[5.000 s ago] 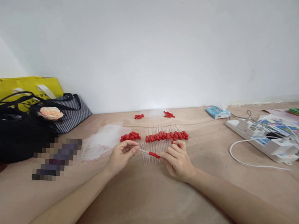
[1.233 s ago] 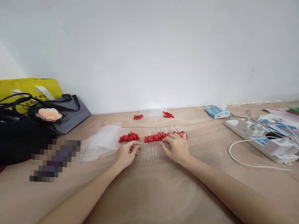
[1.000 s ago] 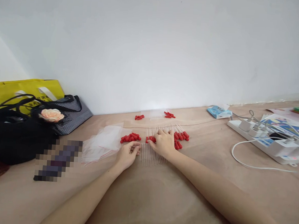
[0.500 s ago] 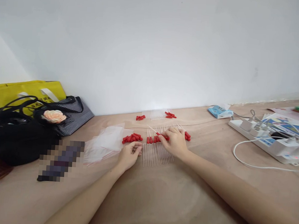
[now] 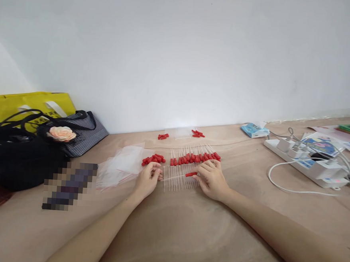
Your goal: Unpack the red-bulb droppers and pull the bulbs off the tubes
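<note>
Head view: clear bags (image 5: 126, 160) lie near left hand (image 5: 148, 179).

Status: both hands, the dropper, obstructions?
Right hand pinching red-bulbed dropper by its bulb. Left hand at dropper's tip, contact unclear. Row of clear tubes beneath it.

This looks like a plain room used for light handwork, in a home or a small workroom; which, cannot be told. Everyday belongings line a broad brown tabletop (image 5: 144, 232) against a smooth off-white wall (image 5: 180, 59): a bright yellow carrier bag (image 5: 30, 100), a black-and-white striped bag (image 5: 86, 136), a soft blue tissue pack (image 5: 254, 130) and a long white plastic power strip (image 5: 304, 163) crowded with chargers (image 5: 326, 171). Between them lie a row of slim clear droppers with red bulbs (image 5: 192, 159) and a fanned pile of flat, clear plastic bags (image 5: 126, 159).
</note>
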`<state>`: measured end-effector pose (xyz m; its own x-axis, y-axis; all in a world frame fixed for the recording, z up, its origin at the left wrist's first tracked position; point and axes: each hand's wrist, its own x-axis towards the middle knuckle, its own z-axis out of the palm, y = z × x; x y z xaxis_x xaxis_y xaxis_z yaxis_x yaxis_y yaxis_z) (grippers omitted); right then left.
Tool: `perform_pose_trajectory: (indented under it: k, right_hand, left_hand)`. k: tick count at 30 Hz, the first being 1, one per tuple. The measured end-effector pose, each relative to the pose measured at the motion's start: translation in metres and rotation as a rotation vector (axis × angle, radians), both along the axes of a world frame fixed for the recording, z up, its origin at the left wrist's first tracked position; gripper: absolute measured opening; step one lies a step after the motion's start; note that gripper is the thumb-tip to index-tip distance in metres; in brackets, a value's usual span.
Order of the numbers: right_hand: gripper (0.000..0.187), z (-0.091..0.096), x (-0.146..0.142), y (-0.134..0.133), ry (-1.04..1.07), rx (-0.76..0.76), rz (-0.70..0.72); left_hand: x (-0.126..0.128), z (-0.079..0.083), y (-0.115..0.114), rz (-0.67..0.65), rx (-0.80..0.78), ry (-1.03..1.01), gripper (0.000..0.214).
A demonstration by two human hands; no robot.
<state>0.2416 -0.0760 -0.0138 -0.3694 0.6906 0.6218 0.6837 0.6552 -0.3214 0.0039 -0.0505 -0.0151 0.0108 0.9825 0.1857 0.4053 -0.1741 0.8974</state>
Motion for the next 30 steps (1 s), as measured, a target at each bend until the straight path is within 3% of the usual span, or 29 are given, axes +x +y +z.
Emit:
perform_pose_trajectory:
  k: [6, 9, 12, 15, 22, 30]
  right_hand:
    - [0.013, -0.002, 0.001, 0.0, 0.005, 0.03, 0.038]
    - [0.013, -0.002, -0.002, -0.002, 0.011, 0.036, 0.055]
    - [0.013, 0.001, -0.006, -0.005, 0.021, 0.053, 0.077]
    - [0.014, 0.003, -0.01, -0.009, 0.04, 0.077, 0.097]
    - [0.015, -0.001, -0.014, -0.012, -0.008, 0.225, 0.111]
    - [0.012, -0.004, -0.01, -0.015, -0.159, 0.432, 0.175]
  left_hand:
    - [-0.006, 0.004, -0.004, 0.03, 0.075, 0.143, 0.023]
    - [0.0, 0.016, -0.015, -0.022, 0.331, 0.437, 0.024]
    - [0.01, 0.028, -0.028, -0.196, 0.591, 0.705, 0.021]
    - [0.019, 0.028, -0.036, -0.266, 0.794, 0.861, 0.015]
    - [0.025, 0.012, -0.039, -0.217, 1.06, 0.946, 0.015]
    - [0.021, 0.016, -0.054, -0.204, 1.119, 0.958, 0.016]
